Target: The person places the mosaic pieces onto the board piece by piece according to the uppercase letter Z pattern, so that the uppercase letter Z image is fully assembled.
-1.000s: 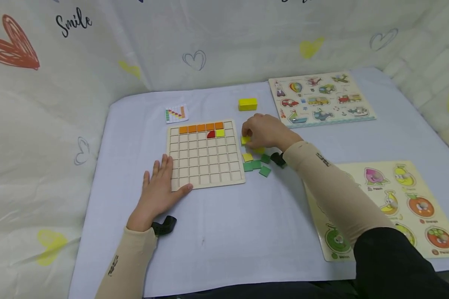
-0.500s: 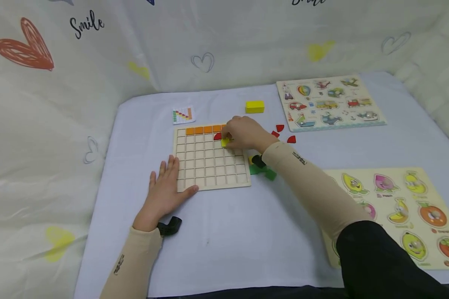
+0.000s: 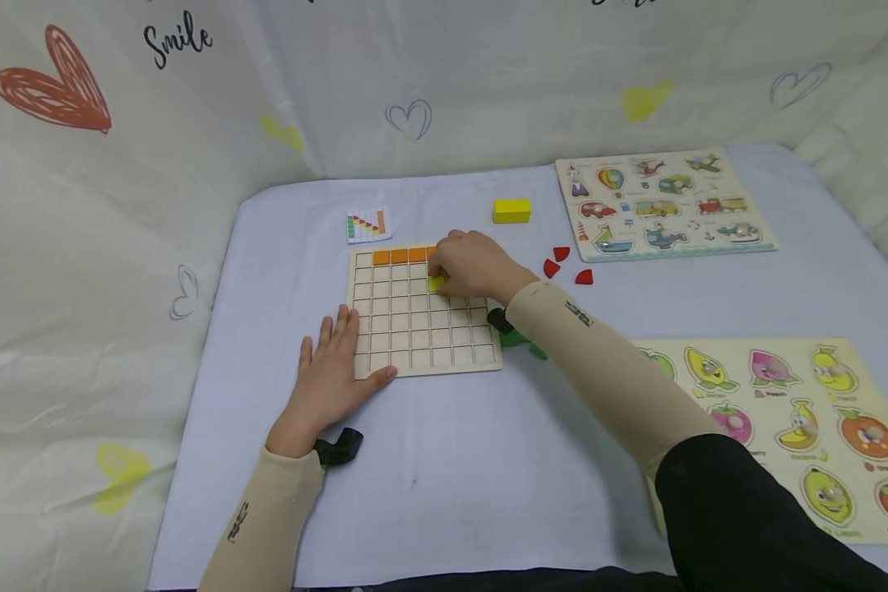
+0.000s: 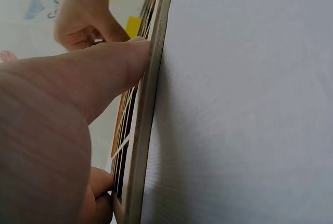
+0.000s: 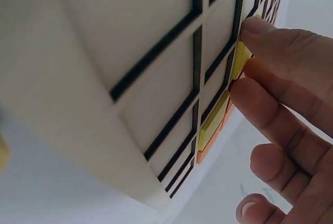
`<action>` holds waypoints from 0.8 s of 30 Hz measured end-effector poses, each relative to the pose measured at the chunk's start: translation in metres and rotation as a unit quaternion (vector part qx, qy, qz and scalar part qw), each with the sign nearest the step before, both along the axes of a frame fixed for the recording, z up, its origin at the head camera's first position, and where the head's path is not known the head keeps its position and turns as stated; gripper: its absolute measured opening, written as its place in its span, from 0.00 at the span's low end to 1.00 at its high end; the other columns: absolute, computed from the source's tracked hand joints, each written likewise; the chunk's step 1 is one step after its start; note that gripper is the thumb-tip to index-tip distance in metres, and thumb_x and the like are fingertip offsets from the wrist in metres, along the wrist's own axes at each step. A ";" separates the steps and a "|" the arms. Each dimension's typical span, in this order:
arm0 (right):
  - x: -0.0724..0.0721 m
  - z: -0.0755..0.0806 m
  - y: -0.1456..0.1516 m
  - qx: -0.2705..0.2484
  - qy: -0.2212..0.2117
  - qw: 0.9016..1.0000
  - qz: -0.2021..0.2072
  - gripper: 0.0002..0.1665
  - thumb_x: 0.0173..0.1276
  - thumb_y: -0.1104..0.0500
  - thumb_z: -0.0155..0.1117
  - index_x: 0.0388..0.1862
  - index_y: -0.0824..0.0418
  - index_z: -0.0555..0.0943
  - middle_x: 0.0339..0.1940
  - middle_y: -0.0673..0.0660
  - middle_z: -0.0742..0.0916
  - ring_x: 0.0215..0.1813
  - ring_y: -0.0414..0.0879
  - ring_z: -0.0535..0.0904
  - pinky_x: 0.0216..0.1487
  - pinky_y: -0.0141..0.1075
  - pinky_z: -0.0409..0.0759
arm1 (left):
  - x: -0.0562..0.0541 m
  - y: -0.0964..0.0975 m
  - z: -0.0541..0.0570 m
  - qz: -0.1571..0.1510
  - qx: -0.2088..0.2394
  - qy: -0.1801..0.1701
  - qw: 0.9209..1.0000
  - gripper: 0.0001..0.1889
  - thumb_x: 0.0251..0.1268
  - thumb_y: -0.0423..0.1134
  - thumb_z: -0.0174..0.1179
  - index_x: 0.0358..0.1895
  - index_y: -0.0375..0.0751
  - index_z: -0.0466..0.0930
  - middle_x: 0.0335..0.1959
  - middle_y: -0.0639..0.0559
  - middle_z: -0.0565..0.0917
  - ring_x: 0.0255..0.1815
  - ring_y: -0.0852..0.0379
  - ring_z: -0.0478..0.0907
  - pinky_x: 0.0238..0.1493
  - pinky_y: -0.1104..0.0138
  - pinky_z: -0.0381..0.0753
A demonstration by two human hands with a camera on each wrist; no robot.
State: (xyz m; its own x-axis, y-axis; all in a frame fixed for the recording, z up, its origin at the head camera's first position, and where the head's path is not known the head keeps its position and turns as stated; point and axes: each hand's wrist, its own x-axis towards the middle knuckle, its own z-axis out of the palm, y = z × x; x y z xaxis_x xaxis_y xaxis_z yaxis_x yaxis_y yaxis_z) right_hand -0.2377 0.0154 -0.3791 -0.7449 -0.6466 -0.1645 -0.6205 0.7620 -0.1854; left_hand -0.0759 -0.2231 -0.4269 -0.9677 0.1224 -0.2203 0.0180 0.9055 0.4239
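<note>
A wooden grid board lies on the white cloth, with a row of orange tiles along its far side. My left hand rests flat at the board's left edge, its thumb against the front edge. Over the upper part of the grid, my right hand pinches a yellow square tile between thumb and fingers, low at a cell. Another yellow tile sits in the grid beside it, next to the orange row. The right hand hides part of the far rows in the head view.
Red quarter-round tiles lie right of the board, and green tiles show partly under the right forearm. A pattern card and a yellow block stand behind. A vehicle puzzle and a fruit puzzle lie at right.
My right hand has moved left from the loose tiles onto the board, bringing a yellow tile, and uncovered the red tiles. The left hand stays at the board's edge. The head view has shifted slightly.
</note>
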 end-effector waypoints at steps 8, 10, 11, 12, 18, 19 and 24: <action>0.001 0.003 0.015 -0.021 -0.012 0.999 -0.023 0.14 0.67 0.52 0.74 0.50 0.54 0.90 0.49 0.51 0.90 0.53 0.50 0.77 0.59 0.44 0.78 | 0.000 0.002 0.001 0.002 -0.002 -0.002 1.000 0.60 0.67 0.69 0.60 0.86 0.40 0.35 0.88 0.47 0.33 0.89 0.38 0.29 0.82 0.33 0.29; 0.000 0.003 0.023 -0.020 -0.021 0.999 -0.036 0.13 0.68 0.52 0.73 0.49 0.54 0.90 0.47 0.52 0.89 0.51 0.50 0.76 0.57 0.43 0.78 | 0.000 0.002 0.000 0.002 -0.002 -0.002 1.000 0.60 0.67 0.69 0.61 0.86 0.40 0.35 0.88 0.46 0.33 0.89 0.37 0.29 0.82 0.33 0.29; -0.001 0.003 0.028 -0.018 -0.025 0.999 -0.043 0.13 0.69 0.51 0.73 0.48 0.54 0.90 0.45 0.52 0.89 0.51 0.50 0.76 0.56 0.43 0.77 | 0.000 0.002 0.000 0.002 -0.002 -0.002 1.000 0.60 0.67 0.69 0.61 0.86 0.40 0.35 0.88 0.46 0.33 0.89 0.37 0.29 0.82 0.33 0.29; -0.002 0.004 0.034 -0.016 -0.030 0.998 -0.052 0.13 0.69 0.52 0.72 0.48 0.55 0.90 0.45 0.52 0.89 0.50 0.51 0.76 0.57 0.44 0.77 | 0.000 0.002 -0.001 0.002 -0.002 -0.002 1.000 0.59 0.67 0.69 0.61 0.86 0.40 0.35 0.88 0.46 0.33 0.89 0.37 0.29 0.82 0.33 0.29; -0.009 0.003 0.079 -0.003 -0.060 0.993 -0.104 0.13 0.73 0.53 0.68 0.52 0.55 0.89 0.49 0.54 0.89 0.52 0.52 0.78 0.64 0.47 0.77 | 0.001 0.002 -0.002 -0.001 -0.003 -0.003 1.000 0.59 0.68 0.69 0.60 0.86 0.41 0.35 0.88 0.47 0.33 0.89 0.38 0.29 0.82 0.33 0.29; -0.009 0.002 0.088 -0.003 -0.063 0.992 -0.109 0.13 0.73 0.53 0.67 0.53 0.55 0.88 0.50 0.54 0.89 0.53 0.52 0.78 0.65 0.48 0.77 | 0.001 0.002 -0.001 -0.001 -0.002 -0.004 1.000 0.59 0.68 0.69 0.60 0.86 0.41 0.35 0.88 0.47 0.33 0.89 0.38 0.29 0.82 0.34 0.29; -0.011 0.002 0.127 -0.018 -0.064 0.992 -0.110 0.12 0.73 0.56 0.67 0.52 0.56 0.89 0.50 0.54 0.90 0.53 0.52 0.79 0.61 0.49 0.79 | 0.000 0.002 -0.001 0.000 -0.003 -0.004 1.000 0.59 0.68 0.68 0.60 0.86 0.40 0.34 0.88 0.46 0.33 0.89 0.37 0.28 0.82 0.33 0.29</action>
State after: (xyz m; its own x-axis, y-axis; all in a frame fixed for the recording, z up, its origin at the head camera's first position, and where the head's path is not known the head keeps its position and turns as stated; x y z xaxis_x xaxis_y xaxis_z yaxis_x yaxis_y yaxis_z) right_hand -0.2488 0.1423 -0.3773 -0.8436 -0.4770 -0.2465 -0.4090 0.8683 -0.2805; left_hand -0.0758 -0.2212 -0.4278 -0.9659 0.1221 -0.2284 0.0156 0.9077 0.4192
